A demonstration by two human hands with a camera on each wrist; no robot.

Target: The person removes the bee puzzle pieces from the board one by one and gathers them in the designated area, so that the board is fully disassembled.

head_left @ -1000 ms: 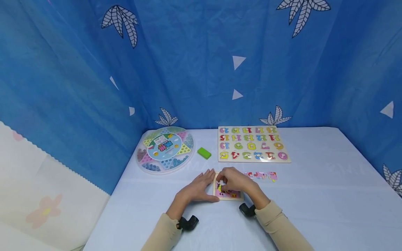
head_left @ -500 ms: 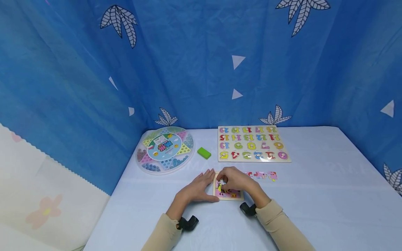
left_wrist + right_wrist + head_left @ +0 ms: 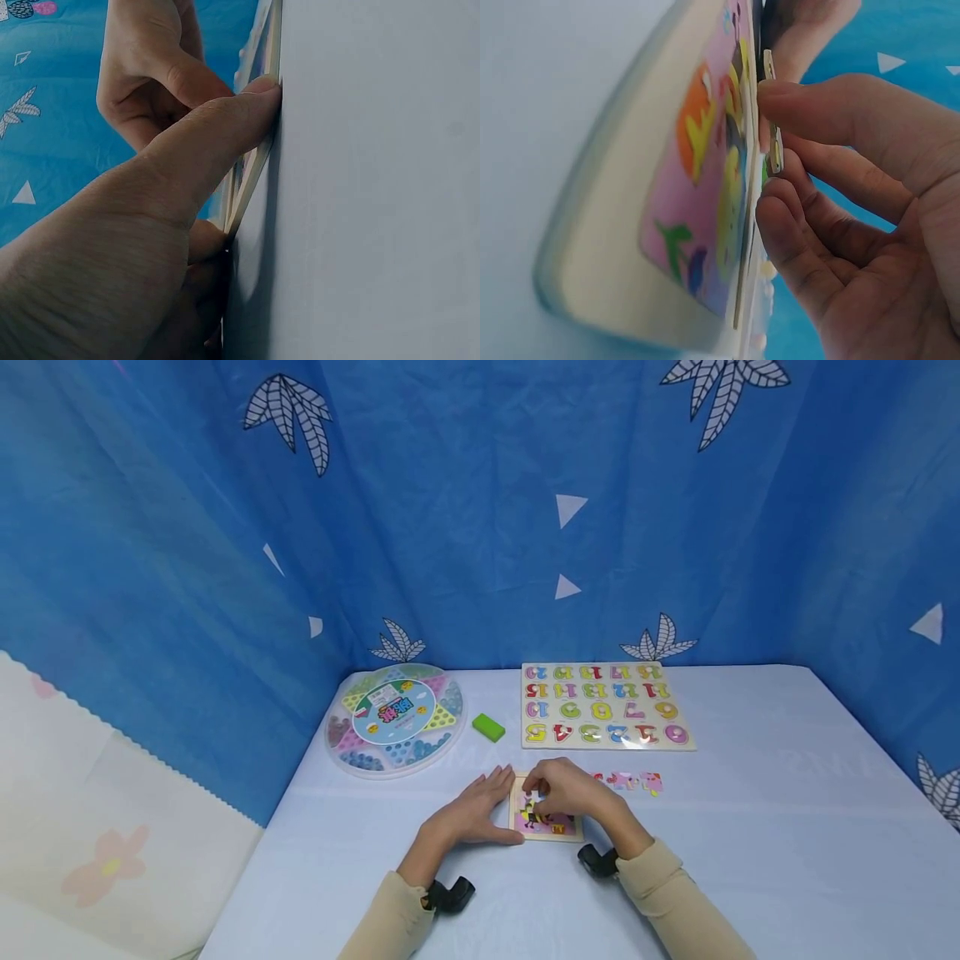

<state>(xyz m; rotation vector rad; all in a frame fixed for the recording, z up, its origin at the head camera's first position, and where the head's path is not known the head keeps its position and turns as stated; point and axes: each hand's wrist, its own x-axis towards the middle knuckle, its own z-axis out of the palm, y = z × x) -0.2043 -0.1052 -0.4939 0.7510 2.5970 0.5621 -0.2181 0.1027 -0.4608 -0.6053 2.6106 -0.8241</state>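
A small framed jigsaw puzzle board [image 3: 542, 837] with a pink animal picture lies flat on the table. My left hand [image 3: 474, 812] is spread along its left side, fingers straight, thumb touching the near left corner. Over the board, my right hand [image 3: 567, 789] pinches a thin puzzle piece [image 3: 776, 156] between thumb and fingers. In the right wrist view that piece is seen edge-on, just off the board's surface. Whether it touches the board is unclear. Several loose pink puzzle pieces [image 3: 622, 781] lie in a row right of the board, partly hidden behind my right hand.
Behind stand a round marble game board [image 3: 393, 762] at left, a green block [image 3: 488, 727] and a number puzzle board [image 3: 608, 745]. A white cloth covers the table [image 3: 750, 827]. A blue patterned curtain [image 3: 465, 527] hangs along the back and sides.
The right hand has shifted slightly to the right over the board, still pinching the puzzle piece. My left hand has stayed in place on the board's left side.
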